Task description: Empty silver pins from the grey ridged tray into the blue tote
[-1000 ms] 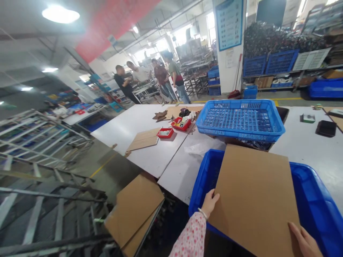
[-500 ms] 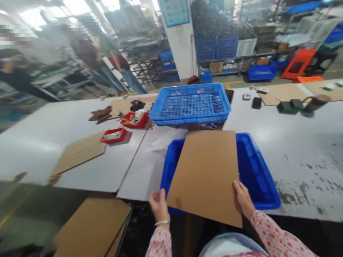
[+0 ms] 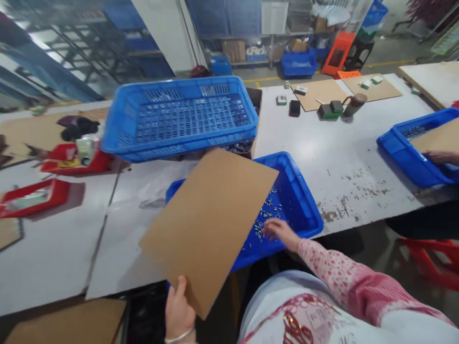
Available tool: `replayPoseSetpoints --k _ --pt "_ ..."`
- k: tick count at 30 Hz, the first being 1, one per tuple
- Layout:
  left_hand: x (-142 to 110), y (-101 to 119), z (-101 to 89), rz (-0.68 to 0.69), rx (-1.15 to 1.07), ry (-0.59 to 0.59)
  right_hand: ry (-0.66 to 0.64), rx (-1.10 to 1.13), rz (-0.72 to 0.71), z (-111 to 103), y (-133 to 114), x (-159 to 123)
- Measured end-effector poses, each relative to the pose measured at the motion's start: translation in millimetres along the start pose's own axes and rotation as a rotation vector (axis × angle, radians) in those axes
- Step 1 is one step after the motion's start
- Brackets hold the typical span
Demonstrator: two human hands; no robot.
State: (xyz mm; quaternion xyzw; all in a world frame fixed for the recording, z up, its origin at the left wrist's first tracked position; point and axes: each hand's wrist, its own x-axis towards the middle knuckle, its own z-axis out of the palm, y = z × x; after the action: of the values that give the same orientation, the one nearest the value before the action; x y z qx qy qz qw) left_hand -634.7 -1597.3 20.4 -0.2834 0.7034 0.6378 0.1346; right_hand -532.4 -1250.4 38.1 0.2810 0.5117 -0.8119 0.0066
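My left hand [image 3: 178, 310] grips the near corner of a brown cardboard sheet [image 3: 208, 224], which lies tilted over the left part of a blue plastic bin [image 3: 304, 205]. My right hand [image 3: 281, 232] reaches into that bin, fingers curled over a scatter of small metal parts [image 3: 267, 215] on its floor. Whether it holds any of them I cannot make out. A blue perforated crate [image 3: 179, 117] stands just behind the bin.
Red trays [image 3: 34, 196] and clutter lie at the left. Another person's hand [image 3: 439, 156] rests at a second blue bin [image 3: 412, 153] with cardboard on the right. A mug [image 3: 353, 104], a phone [image 3: 294, 108] and small boxes sit farther back. More cardboard [image 3: 68, 325] lies below the table edge.
The view has swung right. My right hand left the cardboard and went into the bin; the left hand turned the sheet aside, uncovering the small parts.
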Motion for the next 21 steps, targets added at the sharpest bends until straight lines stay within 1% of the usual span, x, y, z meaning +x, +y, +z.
replayPoseSetpoints --k 1,2,3,4,5,7,8,9,12,14,16,18,21 --pt "2.2 6.2 -5.7 0.003 -0.017 0.001 0.083 0.033 -0.025 -22.8 -16.3 7.8" --pt "3.0 12.6 -9.4 0.006 -0.040 -0.017 0.136 0.062 -0.048 -44.3 -32.8 14.9" --pt "3.0 18.7 -10.8 0.009 -0.062 -0.050 0.162 0.082 -0.061 -62.9 -48.6 21.2" --pt "2.6 24.2 -9.5 0.010 -0.074 -0.095 0.161 0.103 -0.074 -77.5 -62.4 26.5" --pt "2.6 28.9 -6.1 0.006 -0.074 -0.145 0.122 0.086 -0.079 -87.6 -73.1 30.8" --pt "5.5 34.9 5.6 -0.008 -0.039 -0.226 0.087 -0.051 -0.097 -95.2 -83.1 36.6" --pt "8.9 36.2 12.4 -0.011 -0.016 -0.261 0.106 -0.140 -0.113 -94.3 -82.0 38.4" --pt "13.4 36.6 19.0 -0.011 0.007 -0.292 0.153 -0.222 -0.132 -91.8 -77.3 39.8" --pt "30.1 35.4 33.6 0.013 0.072 -0.335 0.336 -0.338 -0.189 -84.8 -50.8 42.0" --pt "40.0 35.8 39.5 0.065 0.107 -0.313 0.414 -0.383 -0.231 -85.6 -32.5 43.3" --pt "47.3 38.6 45.5 0.138 0.127 -0.269 0.459 -0.407 -0.279 -89.5 -20.4 46.1" --pt "52.7 43.3 53.8 0.198 0.144 -0.238 0.499 -0.423 -0.305 -93.2 -16.1 51.3" --pt "59.1 50.3 68.6 0.211 0.199 -0.233 0.558 -0.487 -0.287 -94.8 -19.4 61.4"
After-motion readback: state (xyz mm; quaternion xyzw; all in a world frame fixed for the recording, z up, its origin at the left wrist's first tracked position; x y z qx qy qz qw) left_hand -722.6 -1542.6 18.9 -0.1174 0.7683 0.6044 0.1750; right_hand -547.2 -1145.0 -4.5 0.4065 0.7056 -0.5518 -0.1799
